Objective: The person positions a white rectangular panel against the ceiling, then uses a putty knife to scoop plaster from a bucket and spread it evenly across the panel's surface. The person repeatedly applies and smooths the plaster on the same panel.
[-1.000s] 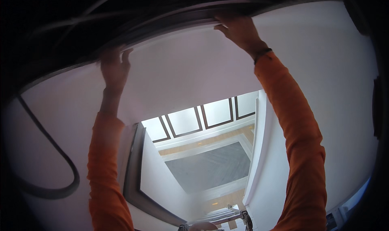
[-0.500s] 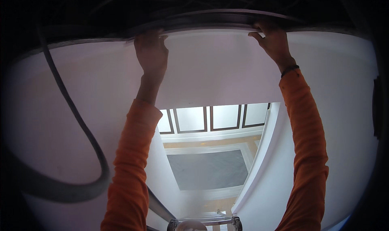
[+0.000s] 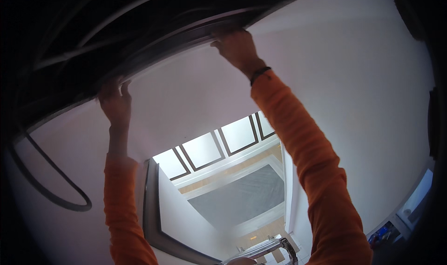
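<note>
Both arms, in orange sleeves, reach up to a long dark strip with a pale lower edge [image 3: 186, 44], which runs along the top of a white wall [image 3: 186, 97]. My left hand [image 3: 115, 107] is closed at the strip's left end, its thumb on the near side and its other fingers lost in shadow. Farther right, my right hand [image 3: 238, 51], with a dark band at the wrist, grips the same strip. Its fingertips go out of sight in the dark space above. What the strip belongs to is too dark to make out.
Pale cables [image 3: 125, 4] cross the dark space overhead. A grey cable loop [image 3: 51, 197] hangs at the left. Below are a dark-edged door [image 3: 151, 209], an opening onto a floor with a grey patterned area [image 3: 242, 195], and the top of a metal ladder [image 3: 288, 248].
The view has tilted and turned, so the strip now slopes down to the left. Both hands appear farther left, still on the strip. The door's dark edge shows more fully.
</note>
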A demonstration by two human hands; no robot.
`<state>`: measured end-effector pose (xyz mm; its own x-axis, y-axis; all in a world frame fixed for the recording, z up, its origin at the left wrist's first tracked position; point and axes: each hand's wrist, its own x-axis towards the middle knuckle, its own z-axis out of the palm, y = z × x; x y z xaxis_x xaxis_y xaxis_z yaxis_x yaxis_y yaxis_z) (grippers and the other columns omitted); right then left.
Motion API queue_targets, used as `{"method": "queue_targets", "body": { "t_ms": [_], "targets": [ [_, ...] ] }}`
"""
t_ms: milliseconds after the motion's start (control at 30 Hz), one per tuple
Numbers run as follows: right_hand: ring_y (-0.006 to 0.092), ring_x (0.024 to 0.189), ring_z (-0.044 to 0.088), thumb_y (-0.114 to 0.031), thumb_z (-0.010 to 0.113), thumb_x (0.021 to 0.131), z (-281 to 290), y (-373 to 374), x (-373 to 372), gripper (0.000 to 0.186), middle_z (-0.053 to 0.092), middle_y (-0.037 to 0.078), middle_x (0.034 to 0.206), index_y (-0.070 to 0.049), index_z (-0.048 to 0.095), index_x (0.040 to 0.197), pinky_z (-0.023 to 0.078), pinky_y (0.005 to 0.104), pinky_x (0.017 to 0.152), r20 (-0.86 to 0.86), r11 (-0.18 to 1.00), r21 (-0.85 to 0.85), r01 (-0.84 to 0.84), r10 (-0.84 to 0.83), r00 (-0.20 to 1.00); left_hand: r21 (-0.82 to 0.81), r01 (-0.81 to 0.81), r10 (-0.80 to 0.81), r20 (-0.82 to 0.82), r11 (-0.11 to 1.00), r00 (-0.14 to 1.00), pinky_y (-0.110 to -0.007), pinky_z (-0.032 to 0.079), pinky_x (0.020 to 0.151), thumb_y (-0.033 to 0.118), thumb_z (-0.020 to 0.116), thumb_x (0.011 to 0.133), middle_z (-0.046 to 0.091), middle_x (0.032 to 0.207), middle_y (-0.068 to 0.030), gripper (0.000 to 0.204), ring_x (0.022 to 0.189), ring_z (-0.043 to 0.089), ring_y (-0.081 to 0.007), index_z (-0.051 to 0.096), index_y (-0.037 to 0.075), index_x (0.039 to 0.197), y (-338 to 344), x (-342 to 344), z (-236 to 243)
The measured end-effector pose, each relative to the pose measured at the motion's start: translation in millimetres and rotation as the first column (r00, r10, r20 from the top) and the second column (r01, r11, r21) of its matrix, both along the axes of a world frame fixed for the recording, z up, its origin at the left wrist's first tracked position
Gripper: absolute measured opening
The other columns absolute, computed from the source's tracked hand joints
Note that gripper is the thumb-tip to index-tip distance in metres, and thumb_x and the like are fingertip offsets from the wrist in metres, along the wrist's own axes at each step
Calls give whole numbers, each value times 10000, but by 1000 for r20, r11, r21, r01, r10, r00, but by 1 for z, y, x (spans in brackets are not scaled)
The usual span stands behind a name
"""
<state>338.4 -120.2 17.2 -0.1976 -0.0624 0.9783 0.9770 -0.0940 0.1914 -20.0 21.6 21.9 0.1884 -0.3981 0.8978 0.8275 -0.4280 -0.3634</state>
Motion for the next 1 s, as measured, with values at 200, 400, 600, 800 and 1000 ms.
{"method": "queue_targets", "body": {
  "t_ms": [200,400,600,800,1000],
  "targets": [
    [361,1253,536,-13,640,772,-32,29,-48,382,642,183,1230,-27,680,1152,346,564,1170,7,979,204,32,-35,999,23,1,0,-35,1000,999,-446,496,887,223,754,919,725,1014,-68,202,976,674,-285,713,103,1076,21,-2,-14],
    [339,1265,542,-14,653,773,-36,40,-68,399,639,163,1242,-33,672,1171,371,543,1164,118,980,174,-96,77,990,33,-38,38,-7,999,999,-453,500,879,242,753,925,726,1010,-80,211,973,672,-295,712,98,1074,24,-6,-13],
    [310,1058,646,-22,655,782,-15,31,-31,274,708,112,1031,-72,713,1046,491,448,1010,140,967,209,-144,116,983,69,12,-12,-10,998,1000,-453,505,872,249,756,925,731,1002,-87,212,968,673,-298,710,93,1060,27,-5,-6],
    [307,969,669,-110,730,795,-8,17,-16,87,693,101,923,-88,695,871,561,425,841,138,967,200,-156,130,982,21,39,-39,9,999,999,-443,512,889,250,764,919,738,983,-84,199,951,686,-297,724,92,1034,23,-2,-11],
    [305,909,706,-190,762,825,-3,2,-12,122,720,98,930,-124,733,923,593,436,704,102,996,51,-72,67,993,43,65,-66,11,997,998,-437,513,886,250,790,897,740,969,-98,201,938,701,-302,732,83,992,28,-4,-11]
  ]
}}
